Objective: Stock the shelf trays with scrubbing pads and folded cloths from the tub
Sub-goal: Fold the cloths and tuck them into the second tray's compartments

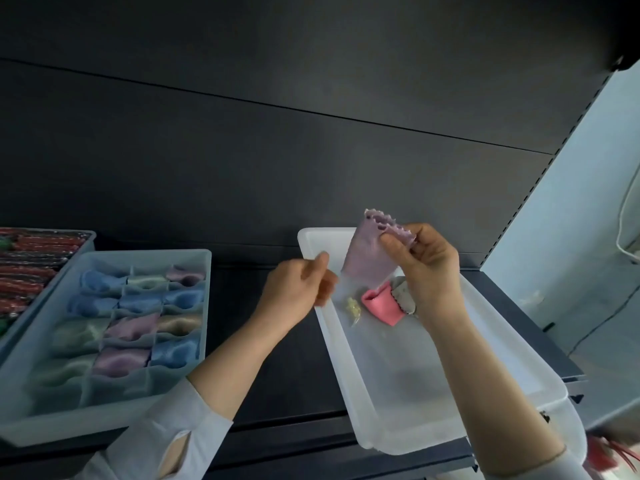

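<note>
right fingers [398, 245] pinch lilac cloth [367, 258] by its scalloped edge, lifted over white tub [398, 386] right of centre, likely to fold | left hand [298, 289] loosely curled, nothing visibly held | pink cloth [382, 306] lies in tub | divided tray [104, 341] lower left nearly full

Divided tray [204, 306] left of tub [485, 341].
</note>
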`<state>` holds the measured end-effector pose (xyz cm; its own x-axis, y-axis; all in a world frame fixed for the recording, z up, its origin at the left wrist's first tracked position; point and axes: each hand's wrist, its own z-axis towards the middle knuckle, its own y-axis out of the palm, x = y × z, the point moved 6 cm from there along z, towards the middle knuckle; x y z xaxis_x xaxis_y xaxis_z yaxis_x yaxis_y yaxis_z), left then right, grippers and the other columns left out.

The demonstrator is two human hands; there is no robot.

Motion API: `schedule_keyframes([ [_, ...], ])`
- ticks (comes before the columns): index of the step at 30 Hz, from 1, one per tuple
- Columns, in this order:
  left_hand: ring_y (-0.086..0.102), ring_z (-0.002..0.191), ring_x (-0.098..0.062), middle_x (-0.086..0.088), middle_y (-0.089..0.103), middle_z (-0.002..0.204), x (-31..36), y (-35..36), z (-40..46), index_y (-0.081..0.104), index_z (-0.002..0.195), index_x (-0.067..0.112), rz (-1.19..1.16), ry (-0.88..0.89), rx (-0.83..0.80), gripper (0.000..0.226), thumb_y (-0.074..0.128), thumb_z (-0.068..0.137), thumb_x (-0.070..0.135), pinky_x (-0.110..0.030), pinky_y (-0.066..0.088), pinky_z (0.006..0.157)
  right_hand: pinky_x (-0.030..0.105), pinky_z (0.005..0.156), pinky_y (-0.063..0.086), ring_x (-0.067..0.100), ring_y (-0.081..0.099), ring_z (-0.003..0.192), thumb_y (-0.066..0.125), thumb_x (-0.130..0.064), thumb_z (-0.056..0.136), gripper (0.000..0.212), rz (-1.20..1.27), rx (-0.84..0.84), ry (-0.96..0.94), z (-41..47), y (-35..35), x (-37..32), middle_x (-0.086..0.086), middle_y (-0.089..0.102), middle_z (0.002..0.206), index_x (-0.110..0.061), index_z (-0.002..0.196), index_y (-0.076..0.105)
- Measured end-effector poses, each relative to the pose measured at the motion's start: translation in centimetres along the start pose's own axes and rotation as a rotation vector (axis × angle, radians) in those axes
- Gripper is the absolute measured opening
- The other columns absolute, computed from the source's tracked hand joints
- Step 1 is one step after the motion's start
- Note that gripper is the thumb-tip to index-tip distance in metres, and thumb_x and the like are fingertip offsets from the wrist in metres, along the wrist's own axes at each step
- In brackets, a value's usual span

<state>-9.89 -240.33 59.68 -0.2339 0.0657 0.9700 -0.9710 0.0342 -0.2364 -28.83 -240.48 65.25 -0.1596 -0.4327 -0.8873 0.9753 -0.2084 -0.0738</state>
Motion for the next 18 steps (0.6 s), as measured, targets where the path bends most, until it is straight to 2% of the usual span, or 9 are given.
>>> schedule_keyframes([
  [1, 0.073, 0.08, -0.024, -0.01, 0.076, 0.085, -0.2, 0.5, -0.1, 0.074, 0.093, 0.004, -0.154, -0.138, -0.103, 0.061, 0.039, 0.099, 0.054, -0.039, 0.06, 0.081, 0.029, 0.072, 0.046, 0.015, 0.058, 0.073, 0.074, -0.008, 0.082, 0.015, -0.022, -0.029, -0.035, -0.4, 0.5, -0.4, 0.001, 0.066, 0.076, -0.019, 0.076, 0.066],
  [3, 0.073, 0.089, -0.028, -0.019, 0.074, 0.095, 0.0, 1.5, -0.7, 0.07, 0.105, -0.003, -0.449, -0.348, -0.328, 0.079, 0.031, 0.095, 0.065, -0.034, 0.061, 0.079, 0.024, 0.074, 0.049, 0.014, 0.063, 0.076, 0.077, -0.008, 0.079, 0.014, -0.102, -0.207, -0.097, -1.5, 2.1, -1.0, -0.003, 0.07, 0.079, -0.02, 0.078, 0.069],
  [5, 0.072, 0.092, -0.028, -0.023, 0.071, 0.107, 0.2, 1.4, -0.4, 0.066, 0.115, -0.004, -0.609, -0.384, -0.364, 0.068, 0.042, 0.095, 0.056, -0.032, 0.061, 0.077, 0.025, 0.083, 0.05, 0.013, 0.065, 0.091, 0.078, -0.015, 0.077, 0.011, -0.259, -0.42, -0.161, -2.9, 3.6, -1.1, -0.007, 0.072, 0.088, -0.021, 0.085, 0.074],
  [7, 0.069, 0.088, -0.024, -0.026, 0.066, 0.117, 0.0, 0.8, 0.0, 0.063, 0.119, -0.005, -0.627, -0.349, -0.288, 0.039, 0.057, 0.096, 0.027, -0.029, 0.059, 0.075, 0.025, 0.092, 0.047, 0.014, 0.06, 0.107, 0.078, -0.025, 0.075, 0.015, -0.378, -0.498, -0.244, -3.6, 4.1, -0.9, -0.012, 0.072, 0.096, -0.022, 0.09, 0.078],
  [9, 0.068, 0.087, -0.025, -0.028, 0.063, 0.12, -0.4, 0.8, 0.1, 0.061, 0.12, -0.006, -0.664, -0.319, -0.244, 0.029, 0.058, 0.093, 0.004, -0.029, 0.058, 0.076, 0.025, 0.095, 0.045, 0.014, 0.056, 0.111, 0.078, -0.029, 0.073, 0.016, -0.368, -0.453, -0.24, -3.6, 3.9, -0.6, -0.015, 0.072, 0.094, -0.025, 0.089, 0.078],
  [12, 0.067, 0.099, -0.029, -0.023, 0.067, 0.117, -0.4, 0.9, -0.2, 0.06, 0.122, -0.001, -0.727, -0.255, -0.239, 0.034, 0.055, 0.09, -0.011, -0.033, 0.059, 0.082, 0.019, 0.087, 0.045, 0.007, 0.057, 0.1, 0.08, -0.032, 0.069, 0.011, -0.281, -0.309, -0.083, -3.1, 3.6, 0.1, -0.014, 0.068, 0.085, -0.035, 0.08, 0.077],
  [13, 0.067, 0.101, -0.028, -0.021, 0.068, 0.116, -0.4, 0.8, -0.3, 0.059, 0.123, 0.001, -0.746, -0.233, -0.232, 0.037, 0.052, 0.09, -0.015, -0.034, 0.059, 0.083, 0.021, 0.083, 0.046, 0.008, 0.058, 0.094, 0.081, -0.031, 0.07, 0.009, -0.267, -0.257, -0.035, -3.0, 3.6, 0.4, -0.012, 0.067, 0.082, -0.037, 0.076, 0.077],
  [16, 0.067, 0.103, -0.026, -0.019, 0.068, 0.117, -0.2, 0.2, -0.4, 0.058, 0.123, 0.002, -0.738, -0.172, -0.202, 0.043, 0.047, 0.088, -0.02, -0.035, 0.058, 0.086, 0.035, 0.073, 0.051, 0.015, 0.06, 0.081, 0.083, -0.024, 0.071, 0.013, -0.198, -0.139, 0.09, -2.8, 3.6, 1.3, -0.008, 0.064, 0.083, -0.03, 0.067, 0.072],
  [18, 0.067, 0.105, -0.026, -0.018, 0.068, 0.118, -0.2, -0.2, -0.5, 0.061, 0.122, 0.005, -0.698, -0.14, -0.216, 0.043, 0.043, 0.09, -0.018, -0.036, 0.057, 0.089, 0.033, 0.066, 0.048, 0.014, 0.059, 0.071, 0.083, -0.019, 0.073, 0.018, -0.111, -0.135, 0.162, -2.7, 4.0, 1.7, -0.001, 0.062, 0.081, -0.022, 0.068, 0.066],
])
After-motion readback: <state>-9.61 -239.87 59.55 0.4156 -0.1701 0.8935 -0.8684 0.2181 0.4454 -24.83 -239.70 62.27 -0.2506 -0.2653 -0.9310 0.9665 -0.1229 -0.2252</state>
